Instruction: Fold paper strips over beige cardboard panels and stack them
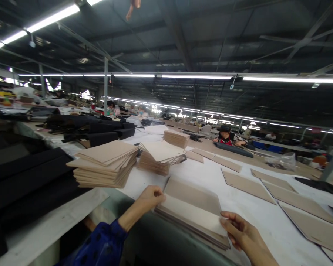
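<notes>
Our left hand (151,196) pinches the left edge of a cream board (194,212) between thumb and fingertips, and our right hand (240,229) has thumb and fingers closed on its right edge. Going left to right, we have a tall stack of boards (100,177) at the left, its layers fanned unevenly, then a second stack (154,167) with paler, skewed pieces on top, and a smaller stack (176,140) on its far side. These look to us like work left over. In front of us, the low pile (194,225) is several layers deep, so we judge some pieces are already gathered there, while the cream board seems not yet settled. To the right, flat panels (248,185) lie singly across the white tabletop (205,173); whether those are finished or waiting, we cannot tell. The cream board sits directly between our two hands, over the near part of the pile, with a beige panel (194,193) showing just beyond its far edge. Blur keeps us from saying whether it rests fully on the pile.
</notes>
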`<state>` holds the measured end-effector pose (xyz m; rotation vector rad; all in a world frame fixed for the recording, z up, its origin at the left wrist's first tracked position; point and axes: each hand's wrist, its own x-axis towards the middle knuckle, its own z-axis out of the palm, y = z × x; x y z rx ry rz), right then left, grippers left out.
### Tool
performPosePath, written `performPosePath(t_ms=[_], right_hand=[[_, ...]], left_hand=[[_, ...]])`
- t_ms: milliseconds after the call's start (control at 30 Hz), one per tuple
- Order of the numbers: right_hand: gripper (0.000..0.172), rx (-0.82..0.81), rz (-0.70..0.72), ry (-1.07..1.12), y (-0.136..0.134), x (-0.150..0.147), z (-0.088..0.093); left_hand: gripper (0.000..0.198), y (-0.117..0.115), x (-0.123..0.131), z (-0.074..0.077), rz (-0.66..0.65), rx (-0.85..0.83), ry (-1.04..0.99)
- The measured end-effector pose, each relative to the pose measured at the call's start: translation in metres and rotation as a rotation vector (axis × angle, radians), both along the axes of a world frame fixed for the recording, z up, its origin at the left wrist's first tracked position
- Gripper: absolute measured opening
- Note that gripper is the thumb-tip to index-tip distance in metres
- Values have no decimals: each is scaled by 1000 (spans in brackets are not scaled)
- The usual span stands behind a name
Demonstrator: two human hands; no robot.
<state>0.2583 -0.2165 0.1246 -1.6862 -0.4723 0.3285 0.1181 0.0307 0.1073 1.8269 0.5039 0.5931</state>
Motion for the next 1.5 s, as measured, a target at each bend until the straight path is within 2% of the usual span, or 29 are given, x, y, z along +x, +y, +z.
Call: performPosePath(t_ms=[433,767,1100,1300,1500], right_hand=[[52,16,-39,60,2,2,-9],[51,33,-12,61,3,6,-15],[49,32,-18,94,2,4,-13],[43,64,-5,76,1,11,-20],[41,104,6,66,-1,16,-29]], left_hand=[[17,12,4,-21,5,-10,65],[16,11,0,-19,4,19,63],[17,8,-3,-12,-25,48,79],[23,7,-2,-10,-63,74,90],[25,10,0,-15,-82,101,88]])
